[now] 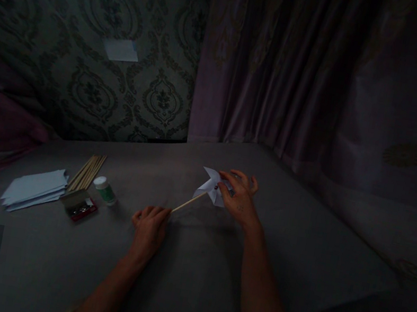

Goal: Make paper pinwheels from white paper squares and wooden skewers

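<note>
A white paper pinwheel (210, 184) with a small dark pin head at its centre is fixed to a thin wooden stick (189, 203). My left hand (150, 229) is closed round the lower end of that stick. At the pinwheel's right side, my right hand (240, 200) has its thumb by the centre and its index finger along a blade, seemingly pinching the paper. The other fingers of this hand are raised and curled. Part of the right blades is hidden behind my right hand.
On the grey-covered surface (184, 291), to the left, lie a stack of white paper (35, 189), several wooden sticks (87, 172), a small open box of pins (82, 208) and a green bottle with a white cap (104, 190). Curtains (276, 66) hang behind and to the right.
</note>
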Tool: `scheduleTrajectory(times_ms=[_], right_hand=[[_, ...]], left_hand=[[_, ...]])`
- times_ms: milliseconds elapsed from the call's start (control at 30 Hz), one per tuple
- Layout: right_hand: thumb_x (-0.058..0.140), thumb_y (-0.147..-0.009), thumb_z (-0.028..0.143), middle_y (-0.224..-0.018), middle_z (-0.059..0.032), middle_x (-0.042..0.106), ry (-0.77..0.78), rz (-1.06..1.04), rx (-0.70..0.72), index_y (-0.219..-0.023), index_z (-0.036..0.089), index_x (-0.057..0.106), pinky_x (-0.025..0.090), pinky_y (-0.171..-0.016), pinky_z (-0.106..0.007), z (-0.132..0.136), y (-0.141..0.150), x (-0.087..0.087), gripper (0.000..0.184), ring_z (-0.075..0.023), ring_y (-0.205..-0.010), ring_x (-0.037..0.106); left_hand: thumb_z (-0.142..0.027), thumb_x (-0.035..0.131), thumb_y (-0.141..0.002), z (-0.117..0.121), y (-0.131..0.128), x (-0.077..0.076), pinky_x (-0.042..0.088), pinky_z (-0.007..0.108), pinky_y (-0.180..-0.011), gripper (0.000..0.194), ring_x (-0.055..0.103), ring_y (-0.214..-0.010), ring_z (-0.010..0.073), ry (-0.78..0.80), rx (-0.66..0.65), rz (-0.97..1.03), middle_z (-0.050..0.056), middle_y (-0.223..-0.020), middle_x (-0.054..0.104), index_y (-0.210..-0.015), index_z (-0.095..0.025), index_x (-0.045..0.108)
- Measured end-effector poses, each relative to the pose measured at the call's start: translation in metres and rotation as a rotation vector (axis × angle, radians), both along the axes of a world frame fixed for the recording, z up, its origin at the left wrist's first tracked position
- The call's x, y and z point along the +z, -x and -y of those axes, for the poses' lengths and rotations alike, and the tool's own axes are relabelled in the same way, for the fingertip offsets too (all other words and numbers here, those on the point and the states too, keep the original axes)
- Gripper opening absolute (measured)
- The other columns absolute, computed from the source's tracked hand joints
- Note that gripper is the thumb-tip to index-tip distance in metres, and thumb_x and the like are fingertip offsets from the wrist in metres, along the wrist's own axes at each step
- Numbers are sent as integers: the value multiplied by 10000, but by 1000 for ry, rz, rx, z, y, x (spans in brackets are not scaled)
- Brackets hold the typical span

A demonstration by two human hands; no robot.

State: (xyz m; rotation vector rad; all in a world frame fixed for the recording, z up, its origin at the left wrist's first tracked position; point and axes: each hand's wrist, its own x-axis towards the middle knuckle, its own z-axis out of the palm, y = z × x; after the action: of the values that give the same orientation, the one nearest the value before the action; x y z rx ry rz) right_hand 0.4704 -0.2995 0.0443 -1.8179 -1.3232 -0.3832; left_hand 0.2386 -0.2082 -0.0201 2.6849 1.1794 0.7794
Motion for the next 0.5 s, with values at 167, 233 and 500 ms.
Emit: scheduleTrajectory(times_ms=[167, 233, 500], right_hand=[[496, -899, 335, -1059, -67, 677, -16, -25, 0, -1074, 259, 663, 86, -1082, -544, 0, 3, 3, 253, -233, -1112, 543], [503, -896, 333, -1051, -63, 679, -26, -40, 2, -1051, 258, 668, 96, -1080, -537, 0, 3, 4, 239, -229, -1099, 551], [529, -881, 349, -994, -51, 695, -64, -91, 4, -1004, 263, 676, 130, -1076, -518, -2, 4, 4, 210, -220, -1058, 571]], left_hand=[[-228, 458, -900, 1, 1, 2, 273, 434, -888, 269, 552, -985, 240, 12, -8, -2, 57, -1003, 708, -1016, -275, 697], [-229, 450, -903, 2, 1, 3, 279, 426, -876, 277, 553, -985, 241, 15, -13, -3, 58, -995, 707, -1023, -282, 694], [-216, 441, -901, 3, -1, 7, 281, 430, -870, 286, 560, -977, 244, 54, -9, -8, 56, -986, 711, -1008, -277, 700]])
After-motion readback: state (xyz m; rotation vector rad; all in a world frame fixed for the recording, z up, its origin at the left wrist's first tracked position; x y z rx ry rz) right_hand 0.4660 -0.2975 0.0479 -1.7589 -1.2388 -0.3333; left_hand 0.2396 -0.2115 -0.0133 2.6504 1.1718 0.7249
